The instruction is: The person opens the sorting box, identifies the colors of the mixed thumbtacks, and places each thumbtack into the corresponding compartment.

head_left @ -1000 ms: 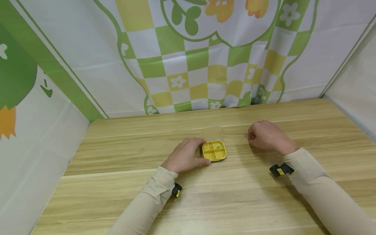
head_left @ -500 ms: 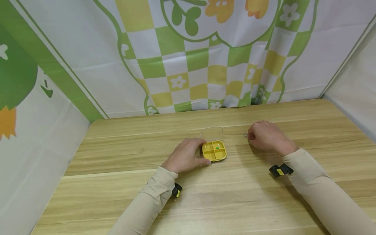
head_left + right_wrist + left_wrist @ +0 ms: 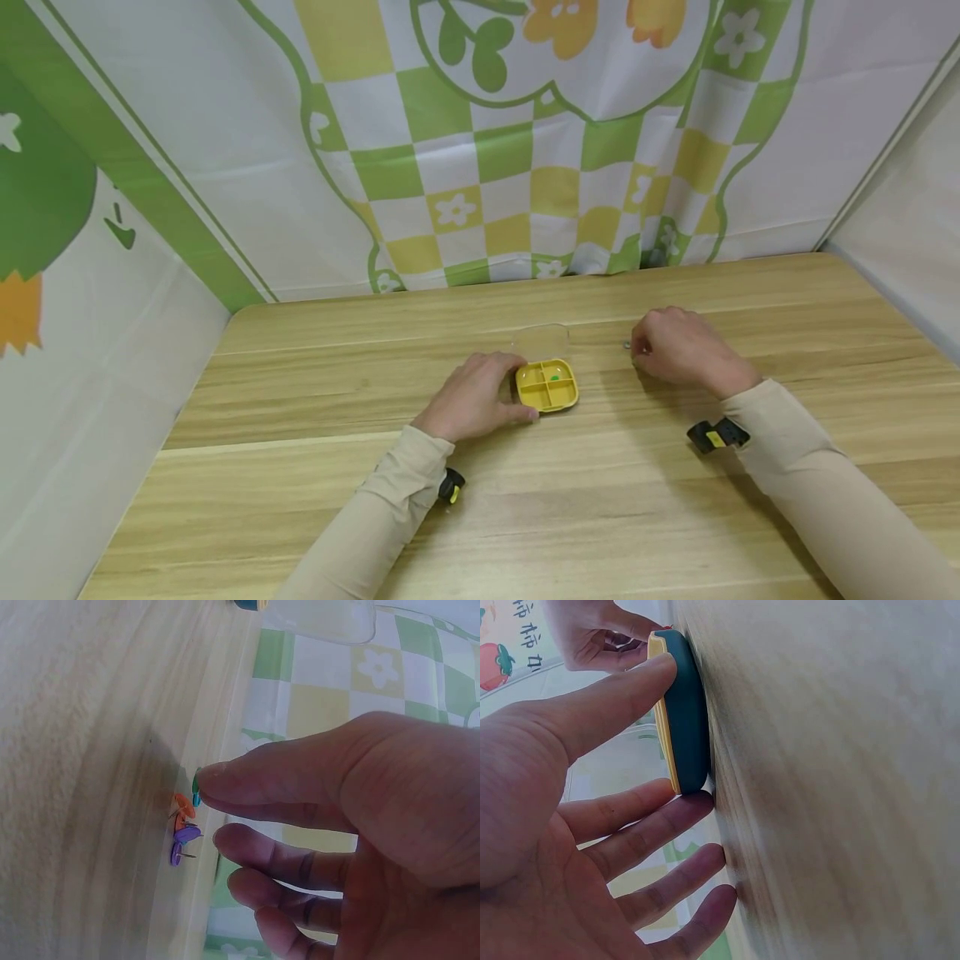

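Left forearm from 7 o'clock; left hand toward 2 o'clock, thumb and fingers apart. Right forearm from 4 o'clock; right hand toward 10 o'clock, thumb and forefinger pinching.

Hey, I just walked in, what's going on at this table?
Someone's left hand holds an open yellow box with four compartments, its clear lid out behind it. A small green piece lies in the far right compartment. The right hand has its fingertips at a green tack, though I can't tell if it's gripped. More tacks, orange and purple, lie close by on the table.
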`<state>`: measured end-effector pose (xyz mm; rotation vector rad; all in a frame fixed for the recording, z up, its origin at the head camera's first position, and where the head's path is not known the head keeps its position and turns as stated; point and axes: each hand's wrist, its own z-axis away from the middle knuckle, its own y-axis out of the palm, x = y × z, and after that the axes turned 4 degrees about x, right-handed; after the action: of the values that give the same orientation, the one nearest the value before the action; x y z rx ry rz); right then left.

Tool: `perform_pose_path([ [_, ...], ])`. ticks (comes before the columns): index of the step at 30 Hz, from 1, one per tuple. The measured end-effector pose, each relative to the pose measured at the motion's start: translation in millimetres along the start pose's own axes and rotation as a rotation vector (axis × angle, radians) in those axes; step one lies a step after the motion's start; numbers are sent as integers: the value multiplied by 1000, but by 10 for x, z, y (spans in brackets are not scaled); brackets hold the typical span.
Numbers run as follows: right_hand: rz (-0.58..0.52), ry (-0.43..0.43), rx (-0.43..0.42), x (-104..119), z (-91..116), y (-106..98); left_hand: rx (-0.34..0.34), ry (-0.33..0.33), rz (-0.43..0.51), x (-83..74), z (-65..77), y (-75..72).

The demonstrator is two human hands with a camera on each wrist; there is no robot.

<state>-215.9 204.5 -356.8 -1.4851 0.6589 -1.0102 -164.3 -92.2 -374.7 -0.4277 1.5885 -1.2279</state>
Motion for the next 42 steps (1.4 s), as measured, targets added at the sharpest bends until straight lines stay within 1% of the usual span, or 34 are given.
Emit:
perform_pose_path([
  [15, -15, -2, -22, 59, -12, -27, 4, -4, 0, -4, 6, -3],
  [25, -47, -42, -42, 113, -13, -51, 4, -3, 5, -10, 9, -10],
  [34, -96, -52, -45, 196, -1, -71, -5, 15, 10, 11, -5, 7],
  [42, -110, -73, -69, 256, 3, -55, -6, 14, 11, 15, -6, 10],
])
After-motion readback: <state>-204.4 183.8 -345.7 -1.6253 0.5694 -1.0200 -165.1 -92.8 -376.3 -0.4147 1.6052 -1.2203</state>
